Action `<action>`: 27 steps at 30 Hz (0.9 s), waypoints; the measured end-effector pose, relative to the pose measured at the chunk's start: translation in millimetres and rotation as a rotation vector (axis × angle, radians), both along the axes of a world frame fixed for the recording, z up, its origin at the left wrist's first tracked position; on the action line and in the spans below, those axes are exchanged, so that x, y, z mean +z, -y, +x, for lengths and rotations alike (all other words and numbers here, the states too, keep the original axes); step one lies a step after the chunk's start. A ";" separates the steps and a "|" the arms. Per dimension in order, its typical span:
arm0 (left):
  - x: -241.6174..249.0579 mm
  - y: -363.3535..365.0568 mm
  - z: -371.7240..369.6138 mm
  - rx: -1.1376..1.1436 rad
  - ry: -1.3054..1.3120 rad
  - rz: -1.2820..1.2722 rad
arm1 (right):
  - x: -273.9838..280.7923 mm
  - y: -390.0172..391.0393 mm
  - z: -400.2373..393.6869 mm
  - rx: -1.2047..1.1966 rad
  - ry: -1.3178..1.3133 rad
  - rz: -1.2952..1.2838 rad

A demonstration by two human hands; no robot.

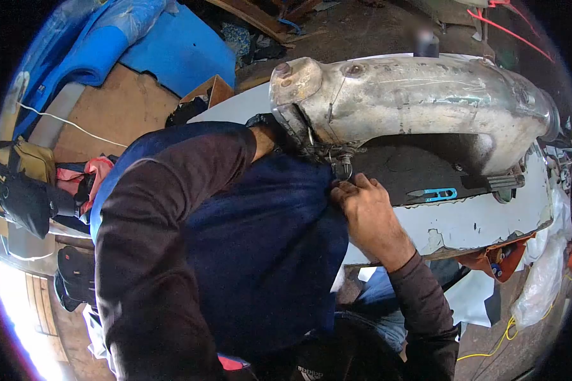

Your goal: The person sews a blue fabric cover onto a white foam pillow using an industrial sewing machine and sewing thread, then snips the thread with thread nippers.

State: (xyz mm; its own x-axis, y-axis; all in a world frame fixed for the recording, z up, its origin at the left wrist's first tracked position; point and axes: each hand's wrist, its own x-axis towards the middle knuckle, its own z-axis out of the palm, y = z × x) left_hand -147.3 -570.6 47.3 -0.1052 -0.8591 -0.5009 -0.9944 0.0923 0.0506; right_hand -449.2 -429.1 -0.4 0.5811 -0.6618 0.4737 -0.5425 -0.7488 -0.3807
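Note:
A worn metal sewing machine (419, 98) stands on the white table, its needle end and presser foot (343, 162) toward the middle of the view. Dark blue fabric (267, 247) drapes from the presser foot down over my lap, gathered into folds at that end. Fingers bent, my right hand (368, 219) pinches the fabric's edge just in front of the presser foot. My left hand (264, 141) reaches behind the machine's needle end, beside the fabric; only a bit near the wrist shows, and its fingers are hidden.
Blue-handled thread snips (433, 194) lie on the dark machine bed, right of my right hand. The white tabletop (483, 222) has a chipped front edge. Blue foam sheets (178, 51) and bags (28, 190) are at the left. A yellow cord (499, 343) runs along the floor.

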 end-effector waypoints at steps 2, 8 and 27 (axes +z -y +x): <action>-6.4 4.1 -0.9 0.004 0.022 -0.001 | 1.5 -1.7 -0.9 0.001 -0.005 0.008; -8.9 14.0 7.4 0.002 0.059 -0.001 | -3.4 -3.8 0.9 0.030 -0.022 -0.038; -7.9 17.6 18.7 -0.003 0.110 0.024 | -8.8 -1.5 1.6 0.012 0.014 -0.058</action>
State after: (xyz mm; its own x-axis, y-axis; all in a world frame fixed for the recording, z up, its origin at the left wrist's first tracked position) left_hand -128.6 -588.1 39.3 -0.0512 -0.8462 -0.5304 -0.9938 0.0954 -0.0563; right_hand -447.6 -427.6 -9.2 0.5822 -0.6258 0.5190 -0.5281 -0.7765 -0.3438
